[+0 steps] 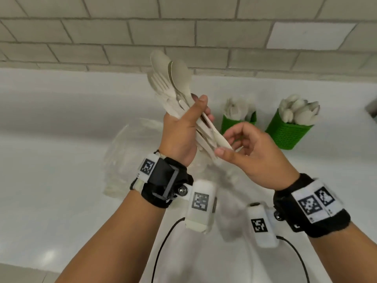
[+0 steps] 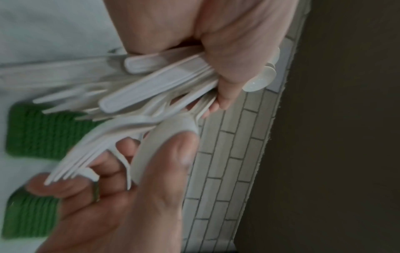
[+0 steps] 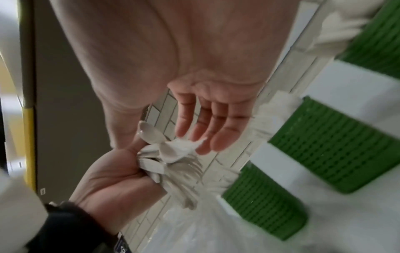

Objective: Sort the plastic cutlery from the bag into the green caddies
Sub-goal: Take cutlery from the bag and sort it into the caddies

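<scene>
My left hand [image 1: 181, 131] holds up a bundle of white plastic cutlery [image 1: 171, 82] above the counter, most spoon and fork heads pointing up toward the wall. Its fingers wrap the handles [image 2: 151, 85]. My right hand [image 1: 244, 148] is just right of it, thumb and fingers pinching the lower end of one piece [image 1: 221, 140] that sticks out of the bundle. Two green caddies stand behind: one with forks [image 1: 238, 121], one with spoons [image 1: 289, 133]. The right wrist view shows a third green caddy [image 3: 378, 42]. The clear plastic bag [image 1: 130, 156] lies under my hands.
The white counter [image 1: 51, 139] runs to a tiled wall [image 1: 122, 27] behind the caddies. Black cables [image 1: 161, 248] hang from both wrist units over the front edge. A grey object [image 1: 372, 108] shows at the far right edge.
</scene>
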The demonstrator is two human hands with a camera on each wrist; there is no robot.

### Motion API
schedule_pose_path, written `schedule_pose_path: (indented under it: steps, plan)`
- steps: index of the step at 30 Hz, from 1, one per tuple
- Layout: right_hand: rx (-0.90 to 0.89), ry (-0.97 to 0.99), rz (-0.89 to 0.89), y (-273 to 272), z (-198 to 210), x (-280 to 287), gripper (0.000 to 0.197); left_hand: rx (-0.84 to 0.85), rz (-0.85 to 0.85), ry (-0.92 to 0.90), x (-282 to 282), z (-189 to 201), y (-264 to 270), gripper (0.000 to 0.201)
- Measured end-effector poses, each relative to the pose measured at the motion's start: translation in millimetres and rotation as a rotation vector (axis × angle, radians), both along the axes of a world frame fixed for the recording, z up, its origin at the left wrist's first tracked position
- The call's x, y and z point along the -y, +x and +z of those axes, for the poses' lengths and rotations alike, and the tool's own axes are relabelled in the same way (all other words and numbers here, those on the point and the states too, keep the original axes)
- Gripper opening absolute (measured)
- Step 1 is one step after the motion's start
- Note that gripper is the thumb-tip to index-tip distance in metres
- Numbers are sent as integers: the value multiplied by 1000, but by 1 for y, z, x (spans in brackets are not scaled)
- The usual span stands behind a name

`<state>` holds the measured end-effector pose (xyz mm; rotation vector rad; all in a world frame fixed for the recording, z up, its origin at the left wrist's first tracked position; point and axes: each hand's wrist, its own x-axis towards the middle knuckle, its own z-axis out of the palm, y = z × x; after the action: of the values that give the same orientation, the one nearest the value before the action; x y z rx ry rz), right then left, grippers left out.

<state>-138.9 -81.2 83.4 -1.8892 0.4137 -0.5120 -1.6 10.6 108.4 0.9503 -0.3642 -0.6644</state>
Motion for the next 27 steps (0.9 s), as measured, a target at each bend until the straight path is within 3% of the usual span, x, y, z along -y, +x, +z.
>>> schedule_pose_path:
  steps: [3,8,12,15,17,20,23,25,27]
  plan:
    - [17,-55,-50,-24,-7,23,24,-128,-27,78,30,-16,-27,20]
    - [-22,104,-206,-56,-23,65,21,-311,-63,216,62,-47,-54,8]
    - [106,300,-310,-68,-32,90,14,-373,-72,268,72,-70,-64,11]
    - [342,535,-367,-69,-19,102,20,-304,-48,309,71,-79,-60,7]
    - [392,594,-429,-65,-11,107,19,-226,-60,325,68,-81,-56,10]
    - [238,504,-443,-52,-14,104,14,-113,-138,344,64,-79,-51,10]
    - [10,374,-239,-33,-17,81,17,4,-259,342,62,-75,-53,7]
    - [-17,271,-134,-22,-20,66,24,111,-327,338,60,-74,-55,10]
    - [9,185,-136,-13,-21,59,26,189,-368,327,58,-74,-54,7]
